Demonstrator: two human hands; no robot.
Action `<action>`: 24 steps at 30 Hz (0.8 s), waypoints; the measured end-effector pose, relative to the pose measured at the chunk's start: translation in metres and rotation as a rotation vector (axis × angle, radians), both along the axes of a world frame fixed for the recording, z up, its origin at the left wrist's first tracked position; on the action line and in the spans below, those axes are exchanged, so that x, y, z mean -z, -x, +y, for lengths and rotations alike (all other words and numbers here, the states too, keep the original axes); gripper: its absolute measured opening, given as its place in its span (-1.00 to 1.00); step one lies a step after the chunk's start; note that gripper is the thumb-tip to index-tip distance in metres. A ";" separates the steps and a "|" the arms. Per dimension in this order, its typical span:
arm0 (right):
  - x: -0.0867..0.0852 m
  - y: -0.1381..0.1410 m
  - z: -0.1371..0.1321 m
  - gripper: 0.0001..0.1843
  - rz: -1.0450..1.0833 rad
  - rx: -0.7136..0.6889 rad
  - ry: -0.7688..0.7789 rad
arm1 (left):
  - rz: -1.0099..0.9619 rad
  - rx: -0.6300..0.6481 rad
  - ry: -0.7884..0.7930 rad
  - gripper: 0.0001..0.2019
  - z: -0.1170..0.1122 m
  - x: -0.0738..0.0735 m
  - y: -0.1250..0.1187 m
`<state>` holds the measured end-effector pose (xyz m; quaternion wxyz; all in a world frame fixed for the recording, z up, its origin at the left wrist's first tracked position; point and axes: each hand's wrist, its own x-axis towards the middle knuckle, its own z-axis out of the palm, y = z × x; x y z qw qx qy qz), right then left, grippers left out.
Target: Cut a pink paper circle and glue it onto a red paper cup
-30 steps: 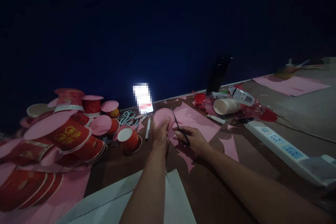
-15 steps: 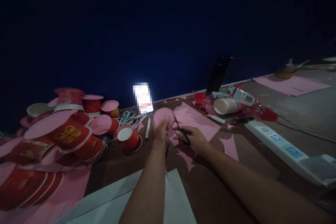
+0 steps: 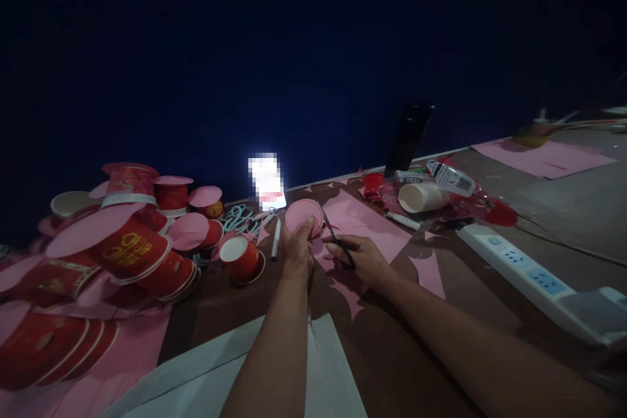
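In the middle of the head view, my left hand point(image 3: 298, 249) is closed on a round pink paper disc point(image 3: 300, 212), thumb on its face. A darker ring runs inside the disc's edge; what lies beneath it is hidden. My right hand point(image 3: 365, 262) grips a pair of dark scissors point(image 3: 337, 238) by the handles. Their blades point up and away, close to the disc's right edge. Whether the blades touch the paper I cannot tell. Under and behind my hands lies a cut sheet of pink paper point(image 3: 375, 222), with a pink offcut point(image 3: 428, 277) to its right.
Red paper cups with pink discs point(image 3: 132, 251) crowd the left. One red cup point(image 3: 240, 258) stands beside a marker point(image 3: 276, 240). Behind are a lit phone point(image 3: 279, 199) and a dark upright object point(image 3: 409, 137). At right lie white stacked cups point(image 3: 424, 198) and a power strip point(image 3: 519, 274).
The pink disc and my left hand have shifted slightly left and toward me. The scissors have barely moved, and the things on the table stay where they were.
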<state>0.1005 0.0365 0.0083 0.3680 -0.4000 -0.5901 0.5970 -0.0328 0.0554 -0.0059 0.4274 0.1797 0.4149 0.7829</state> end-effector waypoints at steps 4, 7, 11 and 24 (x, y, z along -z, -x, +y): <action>-0.001 0.001 0.000 -0.51 -0.004 0.007 0.011 | -0.012 0.007 -0.025 -0.39 0.001 0.000 0.001; 0.000 0.001 0.000 -0.50 -0.002 0.014 0.012 | -0.002 0.011 -0.038 -0.42 0.000 -0.002 0.000; 0.002 0.001 0.000 -0.49 -0.010 0.022 0.000 | 0.012 0.010 -0.042 -0.40 -0.001 -0.003 0.000; 0.003 0.002 -0.001 -0.50 0.006 0.024 0.013 | 0.030 0.040 -0.015 -0.41 0.000 0.001 0.000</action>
